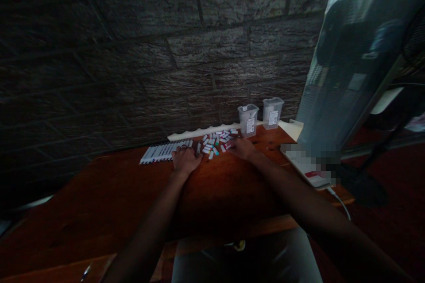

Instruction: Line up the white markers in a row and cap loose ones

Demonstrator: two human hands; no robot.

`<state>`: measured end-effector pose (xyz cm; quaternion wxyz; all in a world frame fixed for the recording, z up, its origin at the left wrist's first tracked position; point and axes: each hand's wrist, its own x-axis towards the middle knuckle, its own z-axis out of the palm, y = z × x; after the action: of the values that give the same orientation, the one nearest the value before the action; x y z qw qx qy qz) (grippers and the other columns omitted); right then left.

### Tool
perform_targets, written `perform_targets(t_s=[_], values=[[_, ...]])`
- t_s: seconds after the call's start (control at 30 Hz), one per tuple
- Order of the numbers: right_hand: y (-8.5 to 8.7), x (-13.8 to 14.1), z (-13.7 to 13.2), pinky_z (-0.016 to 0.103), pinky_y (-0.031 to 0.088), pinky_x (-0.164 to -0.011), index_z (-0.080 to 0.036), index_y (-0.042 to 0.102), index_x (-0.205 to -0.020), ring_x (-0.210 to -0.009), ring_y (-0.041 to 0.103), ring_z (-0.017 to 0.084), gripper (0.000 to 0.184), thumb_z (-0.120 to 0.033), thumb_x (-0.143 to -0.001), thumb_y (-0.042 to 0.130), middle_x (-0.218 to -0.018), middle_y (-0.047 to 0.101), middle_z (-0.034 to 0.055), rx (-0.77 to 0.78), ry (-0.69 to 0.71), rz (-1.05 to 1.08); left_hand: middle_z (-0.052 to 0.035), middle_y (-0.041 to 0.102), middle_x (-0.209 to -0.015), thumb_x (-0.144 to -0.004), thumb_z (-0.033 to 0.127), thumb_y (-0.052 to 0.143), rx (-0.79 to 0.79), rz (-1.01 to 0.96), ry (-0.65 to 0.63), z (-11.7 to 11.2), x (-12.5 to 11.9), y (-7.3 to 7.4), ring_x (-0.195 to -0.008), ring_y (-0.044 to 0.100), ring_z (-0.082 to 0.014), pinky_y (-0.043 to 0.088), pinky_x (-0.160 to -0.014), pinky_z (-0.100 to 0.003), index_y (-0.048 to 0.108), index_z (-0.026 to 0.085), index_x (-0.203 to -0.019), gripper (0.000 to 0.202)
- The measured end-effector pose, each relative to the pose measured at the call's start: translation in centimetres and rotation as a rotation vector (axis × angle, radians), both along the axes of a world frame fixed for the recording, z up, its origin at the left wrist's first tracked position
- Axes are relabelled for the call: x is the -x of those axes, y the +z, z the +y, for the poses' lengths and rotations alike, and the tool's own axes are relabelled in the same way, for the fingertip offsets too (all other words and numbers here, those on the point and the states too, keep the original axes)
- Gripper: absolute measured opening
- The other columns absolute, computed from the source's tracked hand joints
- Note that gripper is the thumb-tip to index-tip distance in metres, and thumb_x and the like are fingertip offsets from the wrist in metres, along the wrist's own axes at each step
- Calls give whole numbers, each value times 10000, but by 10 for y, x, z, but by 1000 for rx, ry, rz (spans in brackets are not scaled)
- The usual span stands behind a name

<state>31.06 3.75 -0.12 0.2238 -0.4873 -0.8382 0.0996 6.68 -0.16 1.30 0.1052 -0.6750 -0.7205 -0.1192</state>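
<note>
A row of white markers [158, 153] lies side by side on the wooden table, dark or coloured tips along its near edge. My left hand [186, 160] rests on the right end of this row, its thumb apart from the fingers. Just beyond that thumb is a short pale piece [198, 147], seemingly a marker cap. To the right spreads a loose pile of short white marker caps [210, 146] with green, red, yellow and blue ends. At the pile's right side, my right hand [244, 148] has its fingertips closed on a cap with a reddish end [227, 145].
Two clear plastic containers [248, 129] with white labels stand behind the pile, near the brick wall [186, 66]. A pale wavy-edged strip [202, 133] runs along the table's back. A partly blurred flat device [305, 168] with a white cable [340, 199] lies at the right edge.
</note>
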Motion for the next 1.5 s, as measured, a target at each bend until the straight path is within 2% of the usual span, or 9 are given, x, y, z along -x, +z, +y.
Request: perform_targets(t_s=[0.1, 0.2, 0.3, 0.4, 0.5, 0.6, 0.77, 0.97, 1.5], values=[[2, 0, -1, 291, 493, -884, -281, 737, -971, -989, 670, 218, 188, -237, -804, 663, -1004, 740, 23, 48, 12, 54, -227, 652, -1085, -818, 493, 508, -47, -88, -45, 1, -3, -4, -1092, 549, -391, 392, -907, -496, 543, 98, -1251, 586], [4, -3, -1, 278, 500, -859, -292, 732, -975, -948, 679, 204, 211, -258, -768, 707, -953, 744, -1, 93, 57, 79, -191, 681, -1042, -848, 437, 488, 15, -178, -102, 2, -5, -7, -989, 620, -319, 441, -837, -403, 378, 97, -1394, 652], [4, -11, 2, 261, 498, -818, -266, 715, -1019, -893, 686, 187, 235, -249, -787, 682, -934, 743, -2, 67, 138, 51, -145, 708, -994, -834, 395, 520, 61, -214, -115, 3, -2, -8, -919, 651, -288, 459, -778, -359, 442, 150, -1355, 581], [5, -16, 5, 252, 492, -784, -229, 710, -1012, -869, 684, 187, 220, -207, -800, 655, -931, 740, 20, 41, 131, 13, -110, 726, -962, -810, 375, 562, 40, -311, -153, 9, 6, -13, -925, 661, -272, 468, -789, -344, 618, 206, -1131, 367], [5, -16, 4, 251, 483, -797, -223, 709, -1005, -877, 678, 184, 205, -175, -828, 616, -941, 738, 29, 44, 100, 14, -100, 729, -980, -772, 370, 612, -36, -607, -151, 19, 13, -17, -933, 664, -257, 482, -827, -358, 663, 196, -998, 290], [6, -13, 2, 245, 482, -802, -220, 696, -1032, -865, 675, 167, 219, -163, -860, 574, -949, 734, 29, 39, 79, 77, -100, 726, -994, -744, 374, 648, -135, -1081, -130, 25, 15, -14, -900, 668, -229, 511, -795, -355, 648, 174, -1027, 346], [4, -7, 4, 254, 496, -799, -155, 663, -1097, -847, 674, 166, 241, -190, -879, 564, -976, 724, 76, -40, 33, 239, -73, 718, -1022, -780, 336, 647, -66, -1666, -269, 21, 11, 0, -826, 682, -152, 538, -741, -290, 602, 196, -1068, 324], [0, -6, 9, 256, 504, -837, -148, 644, -1126, -874, 671, 151, 265, -164, -886, 532, -1071, 700, 88, -66, -2, 347, -52, 712, -1042, -791, 212, 620, 35, -1735, -384, 13, -3, 1, -955, 679, -158, 531, -891, -326, 590, 208, -1039, 250], [3, -8, 4, 224, 470, -736, -166, 679, -997, -797, 651, 145, 244, -90, -773, 619, -932, 716, 30, 44, 138, 160, -64, 729, -957, -795, 224, 636, 153, -1854, -501, 0, -13, 10, -933, 684, -177, 530, -859, -318, 628, 175, -1100, 309]])
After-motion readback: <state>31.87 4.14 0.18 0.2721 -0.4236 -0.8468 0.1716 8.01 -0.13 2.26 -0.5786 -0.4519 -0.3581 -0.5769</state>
